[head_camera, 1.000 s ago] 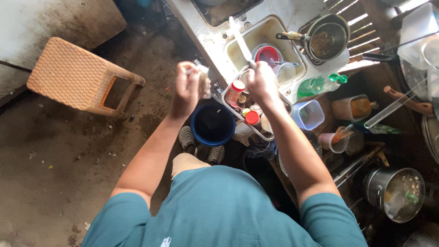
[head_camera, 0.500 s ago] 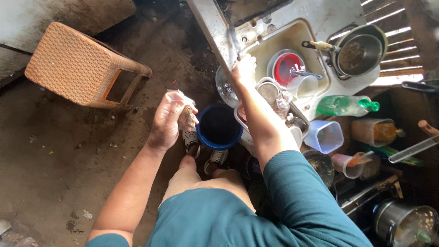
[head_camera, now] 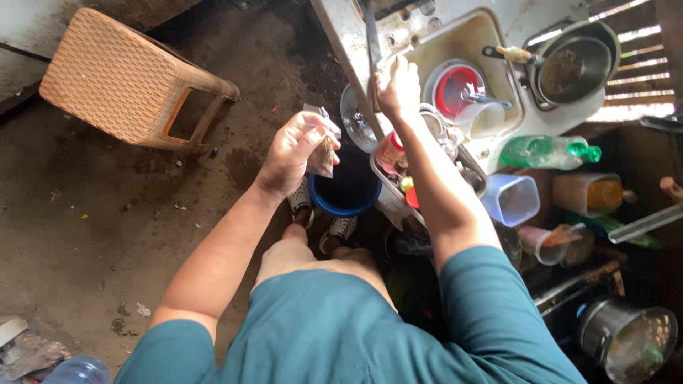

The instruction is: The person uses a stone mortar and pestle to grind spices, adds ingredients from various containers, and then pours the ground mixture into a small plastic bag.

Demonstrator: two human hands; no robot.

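Left hand (head_camera: 290, 153) pinches a small clear packet (head_camera: 320, 146) above the blue bucket (head_camera: 348, 192); our right hand (head_camera: 398, 89) grips a handle (head_camera: 371, 35) at the sink (head_camera: 491, 43); we judge a loose pinch could drop the packet into the bucket.

— Where am I standing?
— In my rough home kitchen: a worn sink (head_camera: 491, 43) full of cups, a blackened pan (head_camera: 573, 67) beside it, a dirt floor (head_camera: 92, 227), a woven stool (head_camera: 117, 78), and pots on slatted shelves.
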